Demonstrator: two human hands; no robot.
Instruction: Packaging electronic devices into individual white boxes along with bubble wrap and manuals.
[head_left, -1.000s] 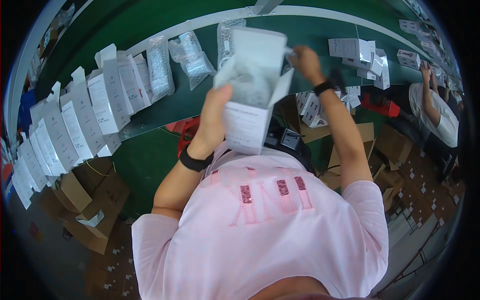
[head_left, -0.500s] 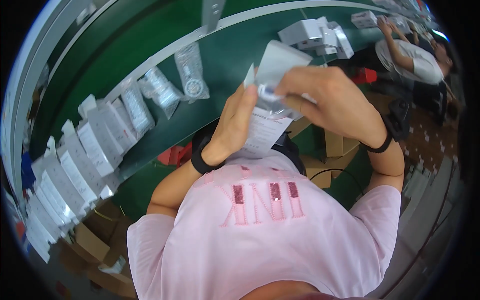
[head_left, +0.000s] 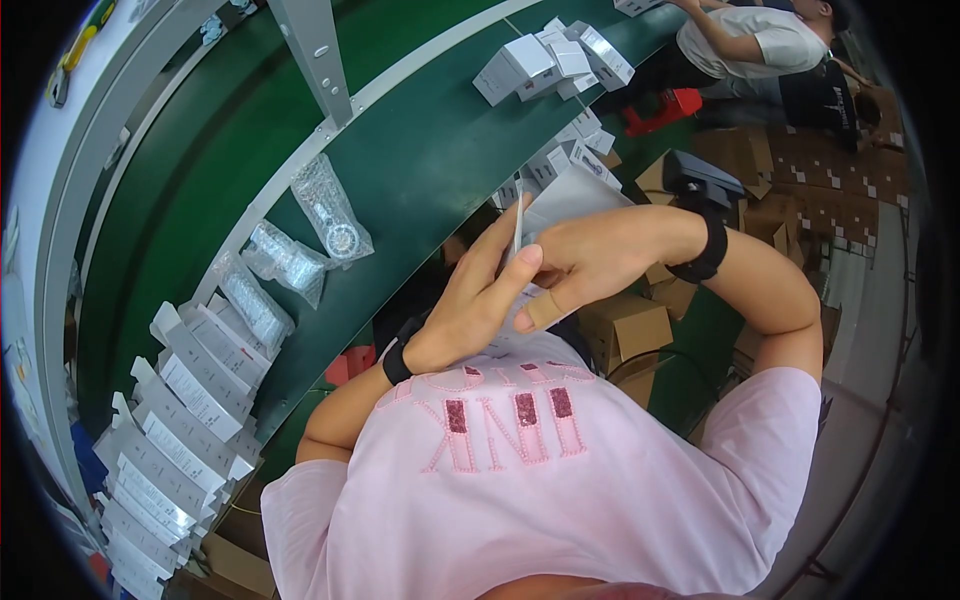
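Observation:
In front of my chest, a white paper box (head_left: 575, 195) stands with its large flap up. My left hand (head_left: 470, 310) is closed round the box's left side, thumb toward me. Over the opening, my right hand (head_left: 600, 255) bends its fingers down into the box; the thumb, with a tan bandage on it, rests near my left thumb. What those fingers hold, if anything, is hidden. On the green table (head_left: 410, 130), to the left of my hands, lie a bubble-wrapped item with a round end (head_left: 330, 210) and two other bubble-wrapped packs (head_left: 285, 260).
A row of open white boxes (head_left: 180, 430) lines the table's left end. Closed white boxes (head_left: 550, 65) stand at the far right. A metal post (head_left: 315, 60) rises from the table rail. Cardboard cartons (head_left: 625, 330) lie below; co-workers (head_left: 750, 45) are at far right.
My right hand has moved from pinching a clear plastic piece above the box down into its opening. The clear piece is out of sight. The whole view has shifted.

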